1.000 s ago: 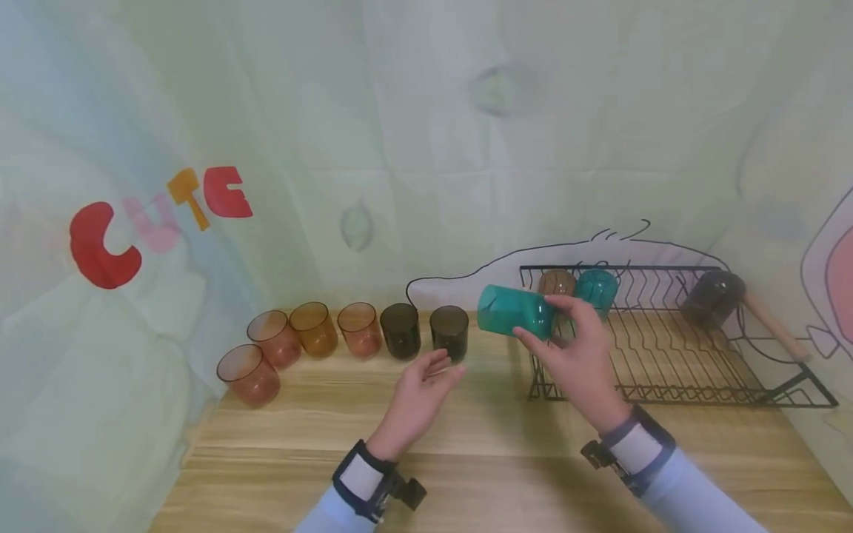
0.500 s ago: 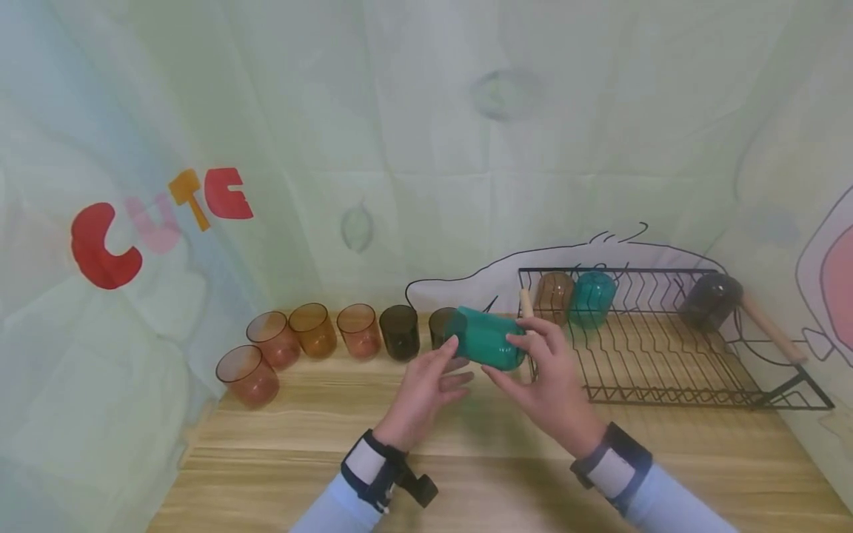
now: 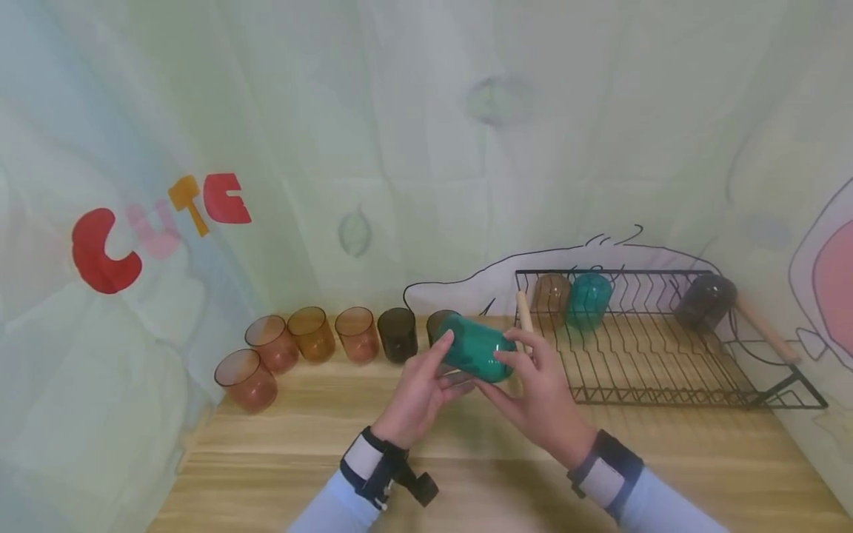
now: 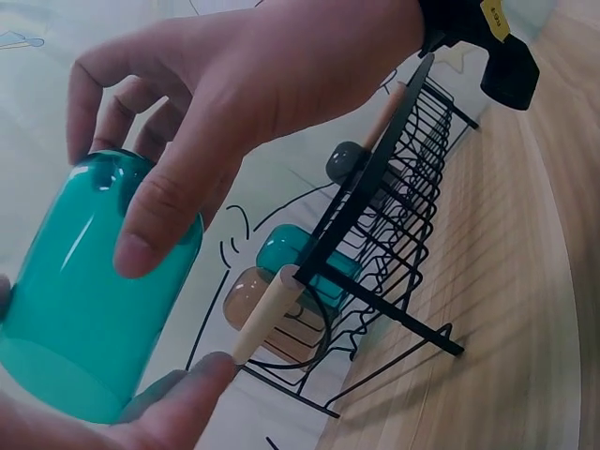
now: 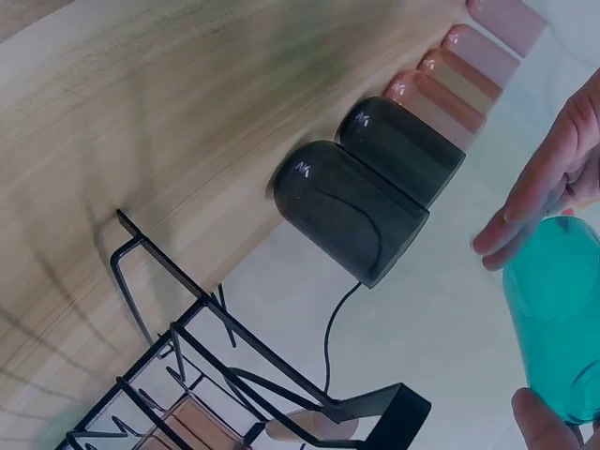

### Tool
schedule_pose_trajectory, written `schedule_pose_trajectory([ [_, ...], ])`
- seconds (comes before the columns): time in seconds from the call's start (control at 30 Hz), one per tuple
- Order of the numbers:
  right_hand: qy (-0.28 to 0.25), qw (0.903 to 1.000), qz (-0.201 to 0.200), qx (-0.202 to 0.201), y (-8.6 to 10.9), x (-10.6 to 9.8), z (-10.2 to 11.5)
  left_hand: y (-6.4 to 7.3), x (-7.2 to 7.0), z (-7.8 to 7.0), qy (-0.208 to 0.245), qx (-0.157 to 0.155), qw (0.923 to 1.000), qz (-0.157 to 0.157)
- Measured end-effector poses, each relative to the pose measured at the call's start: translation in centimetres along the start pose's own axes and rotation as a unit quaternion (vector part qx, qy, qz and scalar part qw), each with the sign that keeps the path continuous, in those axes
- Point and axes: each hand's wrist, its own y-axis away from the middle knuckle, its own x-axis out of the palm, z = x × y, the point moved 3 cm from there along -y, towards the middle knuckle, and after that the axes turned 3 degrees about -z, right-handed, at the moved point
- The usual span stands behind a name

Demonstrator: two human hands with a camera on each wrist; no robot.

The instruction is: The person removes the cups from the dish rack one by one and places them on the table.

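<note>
A teal glass point(image 3: 481, 352) is tilted on its side above the table, its mouth toward the left and its rounded base toward the right. My right hand point(image 3: 546, 392) grips it near the base, thumb below and fingers above. At the mouth end, my left hand point(image 3: 416, 396) holds the glass with the thumb on the near side and the fingers beneath. In the left wrist view the right hand point(image 4: 225, 103) curls over the base of the teal glass point(image 4: 94, 291). A dark glass point(image 3: 438, 322) stands behind, partly hidden by the teal one.
On the left stand another dark glass point(image 3: 397, 337), pinkish glasses point(image 3: 358, 337) and an amber glass point(image 3: 312, 337). A black wire rack point(image 3: 640, 355) with wooden handles is on the right. It bears upturned brown point(image 3: 552, 296), teal point(image 3: 589, 300) and dark point(image 3: 706, 302) glasses.
My right hand has carried the teal glass left and down, away from the rack. The left hand has come up to its mouth end and taken hold. The glass now tilts more.
</note>
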Motion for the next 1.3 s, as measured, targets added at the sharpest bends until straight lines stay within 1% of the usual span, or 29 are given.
schedule_pose_trajectory([
  [0.2, 0.007, 0.9998, 0.016, 0.004, 0.4, 0.2, 0.0, 0.2, 0.0, 0.1, 0.008, 0.006, 0.9998, -0.017],
  [0.37, 0.000, 0.9998, 0.019, -0.003, 0.3, 0.2, -0.1, 0.3, 0.1, -0.4, 0.015, 0.034, 0.9989, -0.030],
  [0.5, 0.000, 0.9996, 0.028, -0.011, 0.2, 0.2, -0.2, 0.3, -0.1, -0.9, -0.003, 0.052, 0.9969, -0.059],
  [0.67, 0.011, 0.9979, 0.061, -0.018, 0.1, 0.1, -0.3, 0.3, -0.7, -1.2, -0.023, 0.068, 0.9942, -0.080],
  [0.73, 0.018, 0.9969, 0.072, -0.024, 0.0, 0.0, -0.4, 0.4, -1.1, -1.4, -0.040, 0.082, 0.9918, -0.089],
  [0.77, 0.024, 0.9967, 0.072, -0.028, -0.1, 0.0, -0.5, 0.4, -1.3, -1.6, -0.055, 0.090, 0.9899, -0.095],
  [0.83, 0.030, 0.9967, 0.069, -0.032, -0.2, -0.3, -0.8, 0.6, -1.6, -2.2, -0.086, 0.106, 0.9842, -0.113],
  [0.9, 0.038, 0.9964, 0.072, -0.024, -0.4, -0.7, -1.3, 0.6, -2.2, -2.6, -0.127, 0.122, 0.9747, -0.137],
  [1.03, 0.046, 0.9959, 0.077, 0.008, -0.7, -1.7, -2.2, 0.7, -3.6, -3.5, -0.203, 0.151, 0.9501, -0.183],
  [1.1, 0.048, 0.9960, 0.074, 0.018, -0.8, -2.3, -2.6, 0.7, -4.4, -3.7, -0.238, 0.170, 0.9346, -0.203],
  [1.23, 0.062, 0.9946, 0.074, 0.039, -1.0, -3.2, -3.4, 1.1, -5.8, -4.3, -0.286, 0.202, 0.9074, -0.232],
  [1.3, 0.079, 0.9924, 0.079, 0.052, -0.9, -3.5, -3.8, 1.3, -6.6, -4.5, -0.302, 0.212, 0.8956, -0.248],
])
